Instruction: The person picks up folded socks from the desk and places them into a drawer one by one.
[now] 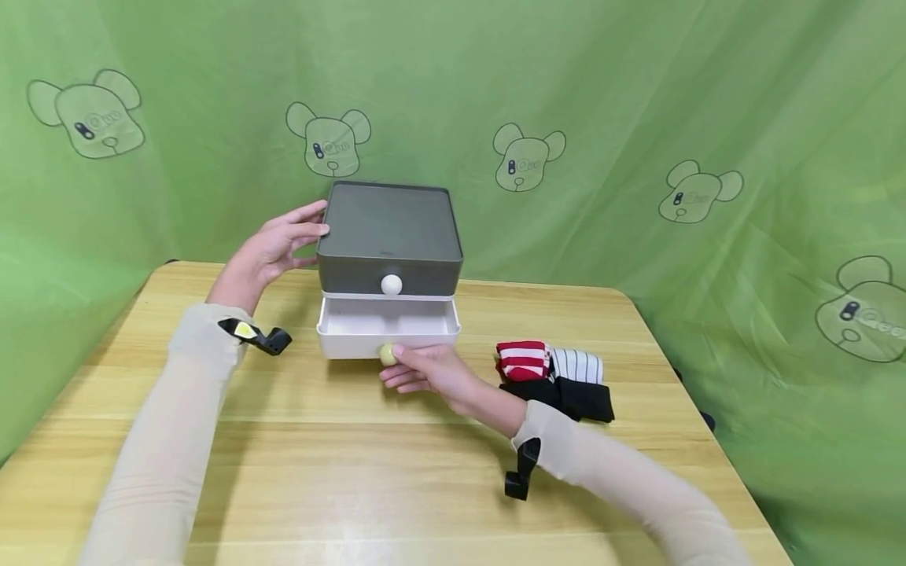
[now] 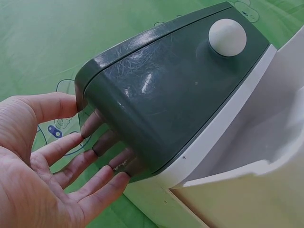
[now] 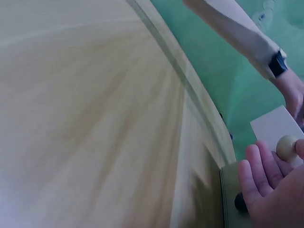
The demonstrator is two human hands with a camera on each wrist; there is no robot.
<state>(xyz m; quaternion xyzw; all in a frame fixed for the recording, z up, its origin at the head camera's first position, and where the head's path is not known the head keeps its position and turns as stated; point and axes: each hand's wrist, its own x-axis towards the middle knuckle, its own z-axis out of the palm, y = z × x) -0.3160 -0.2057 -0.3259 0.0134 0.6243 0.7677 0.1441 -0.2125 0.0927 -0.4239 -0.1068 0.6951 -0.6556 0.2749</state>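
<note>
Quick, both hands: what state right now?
Left hand: open, touching the dark-grey rectangular box.
Right hand: closed, holding the round pale-yellow knob of the white rectangular drawer.

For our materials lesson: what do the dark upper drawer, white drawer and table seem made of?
Dark upper drawer: probably glossy plastic, given reflections and fine scratches.
White drawer: likely matte plastic, evenly coloured without grain.
Table: satiny wood or laminate, showing grain and soft reflections.
</note>
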